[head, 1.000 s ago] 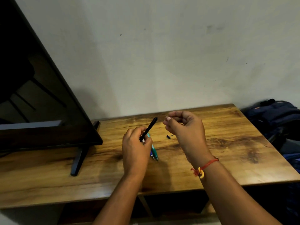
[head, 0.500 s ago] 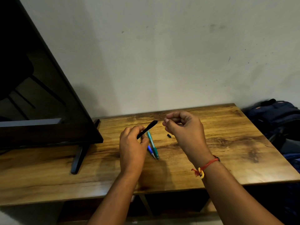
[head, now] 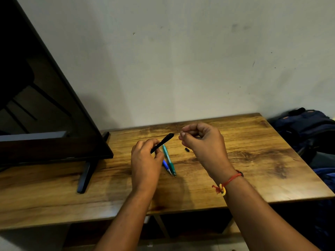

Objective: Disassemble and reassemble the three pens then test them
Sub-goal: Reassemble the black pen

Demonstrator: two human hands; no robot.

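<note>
My left hand grips a black pen barrel that points up and to the right. Just off its upper end, my right hand pinches something thin, seemingly the refill, which is mostly hidden by the fingers. A teal pen and a blue pen lie side by side on the wooden table, partly behind my left hand. A small black pen part lies on the table between my hands.
A large dark TV screen on a black stand fills the left side of the table. A dark blue backpack sits beyond the table's right edge. A plain wall rises behind.
My left hand has shifted slightly left, uncovering more of the teal and blue pens. The barrel tip and my right hand's fingertips have drawn closer together.
</note>
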